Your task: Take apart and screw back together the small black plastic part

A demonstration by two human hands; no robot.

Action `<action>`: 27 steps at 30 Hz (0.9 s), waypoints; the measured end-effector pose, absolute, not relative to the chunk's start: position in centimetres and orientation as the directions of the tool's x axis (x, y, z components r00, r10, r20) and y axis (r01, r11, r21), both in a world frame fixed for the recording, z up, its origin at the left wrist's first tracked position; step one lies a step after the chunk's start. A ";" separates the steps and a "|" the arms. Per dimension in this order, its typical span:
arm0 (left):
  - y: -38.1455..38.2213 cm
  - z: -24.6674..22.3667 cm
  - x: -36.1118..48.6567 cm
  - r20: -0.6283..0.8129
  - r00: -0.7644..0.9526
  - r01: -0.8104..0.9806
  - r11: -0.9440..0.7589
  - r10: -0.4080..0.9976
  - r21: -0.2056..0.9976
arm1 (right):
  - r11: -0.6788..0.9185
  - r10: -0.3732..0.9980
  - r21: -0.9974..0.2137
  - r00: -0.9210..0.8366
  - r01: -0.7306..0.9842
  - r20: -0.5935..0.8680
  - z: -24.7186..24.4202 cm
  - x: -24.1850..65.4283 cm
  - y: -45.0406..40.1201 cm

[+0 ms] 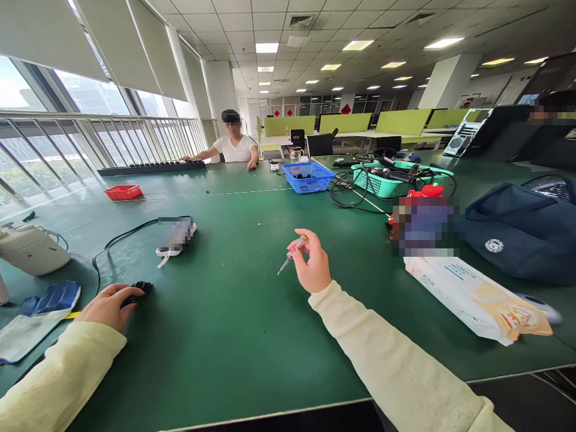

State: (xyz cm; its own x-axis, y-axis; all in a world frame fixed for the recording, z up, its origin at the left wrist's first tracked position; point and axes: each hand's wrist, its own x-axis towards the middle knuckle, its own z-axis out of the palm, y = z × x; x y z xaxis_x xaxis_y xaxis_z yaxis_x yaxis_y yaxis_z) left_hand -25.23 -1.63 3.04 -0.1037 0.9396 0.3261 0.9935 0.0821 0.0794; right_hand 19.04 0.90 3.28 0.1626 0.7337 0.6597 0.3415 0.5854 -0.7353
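Note:
My right hand (312,262) is closed around a small screwdriver (289,257) with a clear handle, held above the middle of the green table (216,336). The screwdriver's metal tip points down and to the left. At the left, my left hand (108,307) has its fingers closed on a small black object (140,290) at the table surface. What that object is cannot be made out. A blue and grey cloth item (42,321) lies left of my left hand.
A white device (175,237) with a black cable is beyond my left hand. Farther back are a red tray (123,192), a blue basket (308,184) and a green basket (380,187) of cables. A white packet (468,294) and navy bag (522,234) lie right. A person (234,147) sits opposite.

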 end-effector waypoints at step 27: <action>0.3 5.6 -23.5 0.255 -0.299 0.954 0.283 0.919 0.099 | 0.592 0.733 -0.724 0.138 0.354 0.667 3.0 19.1 0.9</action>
